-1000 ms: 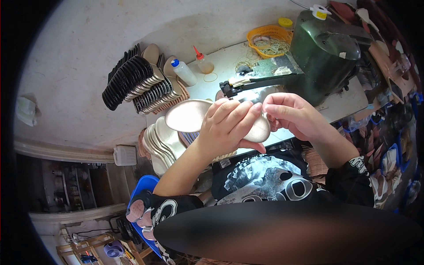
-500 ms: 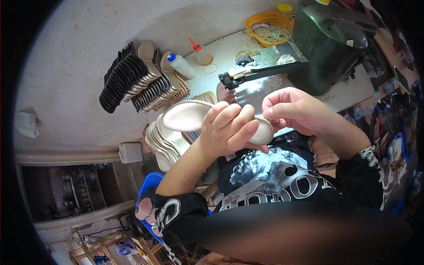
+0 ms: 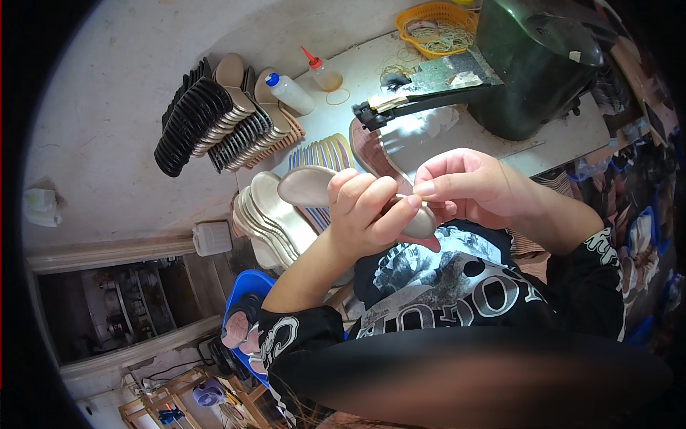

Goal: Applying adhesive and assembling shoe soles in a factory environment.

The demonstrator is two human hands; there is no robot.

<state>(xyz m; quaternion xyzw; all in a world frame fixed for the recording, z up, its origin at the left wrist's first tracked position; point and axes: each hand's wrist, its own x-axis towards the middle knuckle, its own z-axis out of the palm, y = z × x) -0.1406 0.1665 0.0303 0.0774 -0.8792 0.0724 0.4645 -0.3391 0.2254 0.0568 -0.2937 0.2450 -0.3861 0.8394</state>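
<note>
My left hand (image 3: 364,218) is wrapped round the middle of a shiny beige shoe insole (image 3: 306,187). One rounded end sticks out to the left of my fingers and the other to the right, below my right hand. Thumb and fingertips of my right hand (image 3: 475,186) are pinched together at the insole's edge, close to my left fingertips. A small pale bit shows at that pinch, too small to name. My left palm hides the insole's middle.
Beige insoles (image 3: 275,214) lie stacked on the left, beside a striped row (image 3: 325,159) and black-and-beige stacks (image 3: 200,121). Behind are two squeeze bottles (image 3: 293,95) (image 3: 325,75), a yellow basket (image 3: 436,28) of bands, and a dark green machine (image 3: 529,71) with an arm.
The insole has tilted, and its left end has shifted right and slightly down. My right hand has moved slightly left and down, its pinch now closer to my left fingertips.
</note>
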